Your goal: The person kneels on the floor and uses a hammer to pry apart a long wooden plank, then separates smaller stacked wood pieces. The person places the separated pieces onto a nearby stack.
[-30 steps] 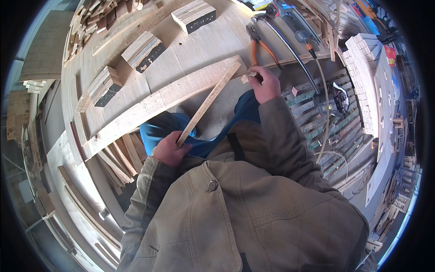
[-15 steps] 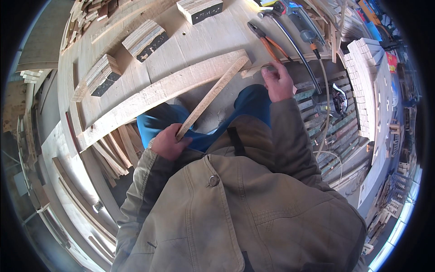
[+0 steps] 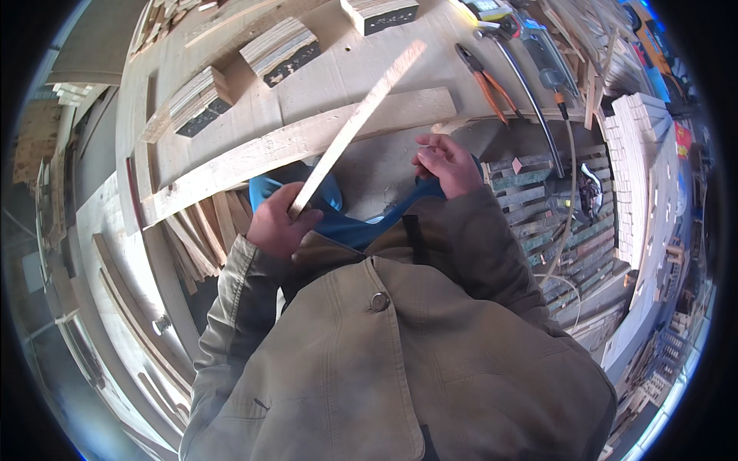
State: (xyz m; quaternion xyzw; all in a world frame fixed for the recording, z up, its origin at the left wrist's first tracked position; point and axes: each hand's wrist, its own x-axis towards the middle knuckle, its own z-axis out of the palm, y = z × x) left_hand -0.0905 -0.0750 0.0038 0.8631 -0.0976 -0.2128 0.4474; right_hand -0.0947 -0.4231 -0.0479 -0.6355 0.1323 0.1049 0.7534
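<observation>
My left hand is wrapped round the lower end of a thin wooden strip. The strip slants up and to the right, its far end above the workbench. My right hand is held near my right thigh, its fingers curled in towards the thumb. Whatever those fingers may hold is too small or hidden to make out. A wide, slightly curved wooden board lies along the bench's near edge, beneath the strip.
Three stacked wood blocks with dark faces, one of them a block, stand on the bench. Orange-handled pliers, a long metal bar and a hose lie to the right. A slatted pallet is below them; wooden slats are stacked at left.
The strip's far end has risen away from the wide board. My right hand has drawn down and left, away from the bench edge near the pliers. The whole view has shifted slightly.
</observation>
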